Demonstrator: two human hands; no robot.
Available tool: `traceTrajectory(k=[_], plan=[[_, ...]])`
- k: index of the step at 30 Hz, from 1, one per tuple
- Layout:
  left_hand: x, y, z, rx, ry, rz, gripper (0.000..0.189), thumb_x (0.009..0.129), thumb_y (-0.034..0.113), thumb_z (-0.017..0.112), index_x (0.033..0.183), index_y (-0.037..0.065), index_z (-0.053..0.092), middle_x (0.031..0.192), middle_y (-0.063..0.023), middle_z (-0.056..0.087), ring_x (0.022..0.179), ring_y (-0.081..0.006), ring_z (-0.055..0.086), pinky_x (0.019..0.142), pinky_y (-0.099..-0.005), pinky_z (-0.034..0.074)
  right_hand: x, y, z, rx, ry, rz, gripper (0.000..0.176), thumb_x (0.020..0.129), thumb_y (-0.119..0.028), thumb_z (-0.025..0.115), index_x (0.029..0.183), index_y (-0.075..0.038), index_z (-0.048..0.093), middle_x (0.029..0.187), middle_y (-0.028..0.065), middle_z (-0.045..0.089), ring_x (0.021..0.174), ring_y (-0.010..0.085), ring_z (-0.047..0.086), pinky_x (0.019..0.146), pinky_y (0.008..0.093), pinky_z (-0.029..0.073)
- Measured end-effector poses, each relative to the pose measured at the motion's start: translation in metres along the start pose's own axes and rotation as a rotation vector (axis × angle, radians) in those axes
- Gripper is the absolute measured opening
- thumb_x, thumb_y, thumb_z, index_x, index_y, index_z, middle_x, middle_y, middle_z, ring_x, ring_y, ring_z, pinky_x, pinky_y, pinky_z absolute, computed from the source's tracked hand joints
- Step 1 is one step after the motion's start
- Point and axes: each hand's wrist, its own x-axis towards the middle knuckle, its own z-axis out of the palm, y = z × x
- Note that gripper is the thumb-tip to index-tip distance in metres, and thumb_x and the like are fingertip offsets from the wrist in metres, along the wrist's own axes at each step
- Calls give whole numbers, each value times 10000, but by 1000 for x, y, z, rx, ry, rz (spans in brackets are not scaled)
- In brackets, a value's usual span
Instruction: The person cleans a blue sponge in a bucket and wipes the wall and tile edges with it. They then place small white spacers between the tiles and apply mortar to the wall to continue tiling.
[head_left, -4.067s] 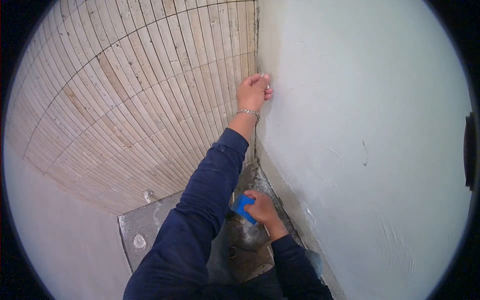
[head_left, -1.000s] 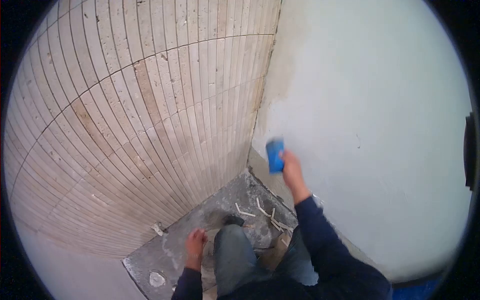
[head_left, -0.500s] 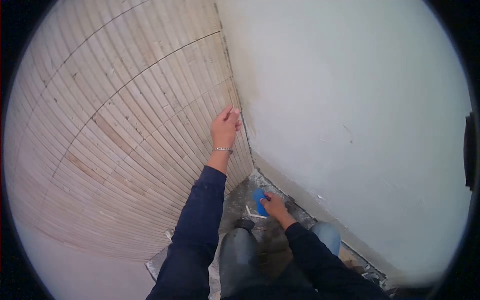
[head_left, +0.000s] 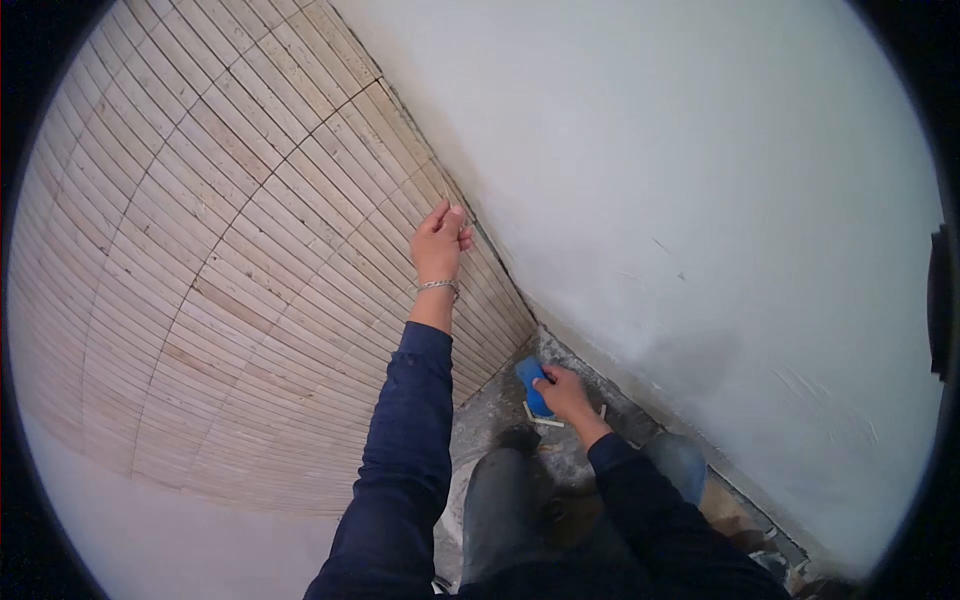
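My left hand (head_left: 440,242), with a chain bracelet at the wrist, is raised against the ribbed beige tile wall (head_left: 270,230), close to its corner with the plain wall. Its thumb and fingertips are pinched together; what they hold, if anything, is too small to make out. Lower down, near the floor, my right hand (head_left: 566,394) is closed round a blue, flat, elongated object (head_left: 532,378). The fingers hide part of that object, and its kind does not show. Beside this hand, a thin pale strip (head_left: 547,422) lies on the floor.
A smooth pale wall (head_left: 640,170) rises on the right and meets the ribbed wall in a dark-edged corner. Grey, stained floor (head_left: 480,420) fills the narrow space around my bent legs (head_left: 492,510). Debris (head_left: 765,545) lies along the wall's foot at lower right.
The view has turned, so the corner now slants more. My left hand stays pinched near the corner. My right hand, still gripping the blue object, appears slightly higher and further right.
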Motion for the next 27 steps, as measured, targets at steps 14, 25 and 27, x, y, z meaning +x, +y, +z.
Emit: traceTrajectory(k=[14,25,27], plan=[[-8,-43,0,45,-6,-109,476,888,180,660,1272,-57,509,795,-33,594,640,-129,577,550,-261,500,-6,-11,-6,66,38,-16,507,832,-294,633,1237,3,568,1184,234,608,1106,353,592,948,393,451],[-12,-74,-8,120,-39,-165,449,894,178,651,1264,-43,525,801,-42,603,614,-131,570,538,-259,497,0,-4,-2,115,51,-42,515,815,-296,648,1221,13,577,1152,227,628,1062,328,621,914,373,470],[-15,-78,-10,124,-72,-209,428,900,167,639,1257,-43,530,804,-42,602,606,-132,565,537,-261,496,0,-4,-2,120,54,-34,513,814,-294,649,1219,13,579,1149,227,630,1058,324,624,910,369,472]])
